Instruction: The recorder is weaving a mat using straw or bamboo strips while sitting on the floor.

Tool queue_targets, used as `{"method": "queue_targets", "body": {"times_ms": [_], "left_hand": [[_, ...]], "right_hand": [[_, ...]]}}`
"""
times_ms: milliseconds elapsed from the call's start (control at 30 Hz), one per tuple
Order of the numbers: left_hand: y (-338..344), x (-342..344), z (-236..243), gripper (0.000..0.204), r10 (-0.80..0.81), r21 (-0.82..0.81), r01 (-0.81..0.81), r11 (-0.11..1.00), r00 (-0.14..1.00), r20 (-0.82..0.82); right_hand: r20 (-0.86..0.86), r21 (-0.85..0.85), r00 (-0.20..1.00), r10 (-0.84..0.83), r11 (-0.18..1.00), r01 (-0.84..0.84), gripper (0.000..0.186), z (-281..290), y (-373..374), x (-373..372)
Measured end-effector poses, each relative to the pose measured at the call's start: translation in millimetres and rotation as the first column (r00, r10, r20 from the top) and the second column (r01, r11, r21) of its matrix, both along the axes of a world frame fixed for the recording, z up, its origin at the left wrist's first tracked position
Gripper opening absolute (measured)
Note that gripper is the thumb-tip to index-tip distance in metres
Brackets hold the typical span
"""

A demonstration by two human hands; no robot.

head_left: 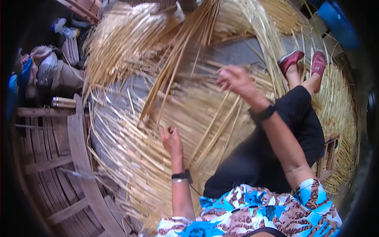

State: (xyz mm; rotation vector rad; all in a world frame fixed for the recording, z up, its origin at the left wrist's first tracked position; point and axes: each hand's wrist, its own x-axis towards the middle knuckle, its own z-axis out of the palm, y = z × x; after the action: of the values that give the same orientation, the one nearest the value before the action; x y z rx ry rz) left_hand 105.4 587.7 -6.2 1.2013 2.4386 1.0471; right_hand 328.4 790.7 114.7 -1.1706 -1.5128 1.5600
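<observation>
My left hand point(172, 139) hangs over loosely crossed pale cane strips point(122, 134), its fingers curled together; what they may hold is hidden. My right hand point(237, 81) is raised higher and further right, above more strips and beside my dark-trousered legs point(292, 114). It is blurred, with its fingers bent inward, and I cannot make out anything in them. A bundle of longer, darker strips point(167, 79) slants down from the top toward the space between my hands.
Piles of split strips point(112, 45) ring the grey floor point(248, 45). At left lie a wooden slatted frame point(77, 154), a steel flask point(63, 102) and sacks point(59, 75). My red shoes point(318, 63), a small wooden stool point(327, 158) and a blue container point(337, 23) are at right.
</observation>
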Motion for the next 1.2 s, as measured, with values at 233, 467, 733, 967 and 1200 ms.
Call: {"method": "queue_targets", "body": {"times_ms": [233, 467, 733, 967, 1200], "left_hand": [[21, -37, 6, 0.067, 0.070, 0.004, -0.073, 0.997, 0.940, -0.333], [47, -92, -14, 0.110, -0.102, -0.373, -0.065, 0.926, 0.906, -0.411], [78, -91, -19, 0.112, -0.339, -0.595, -0.002, 0.804, 0.820, -0.461], [109, -146, -27, 0.036, -0.280, -0.547, -0.065, 0.835, 0.804, -0.524], [114, -170, -30, 0.012, -0.231, -0.529, -0.159, 0.834, 0.770, -0.594]], "right_hand": [[0.124, 0.104, 0.980, 0.158, 0.980, -0.171, 0.033, -91, -14, -70], [0.011, -0.270, 0.999, 0.031, 0.963, -0.026, 0.034, -95, -21, -38], [-0.149, -0.284, 0.988, -0.039, 0.959, -0.005, 0.030, -90, -23, -46], [-0.138, -0.135, 0.989, -0.053, 0.990, 0.034, 0.034, -49, -7, -26], [-0.200, -0.146, 0.980, -0.022, 0.989, -0.007, 0.035, -42, -8, -30]]}}
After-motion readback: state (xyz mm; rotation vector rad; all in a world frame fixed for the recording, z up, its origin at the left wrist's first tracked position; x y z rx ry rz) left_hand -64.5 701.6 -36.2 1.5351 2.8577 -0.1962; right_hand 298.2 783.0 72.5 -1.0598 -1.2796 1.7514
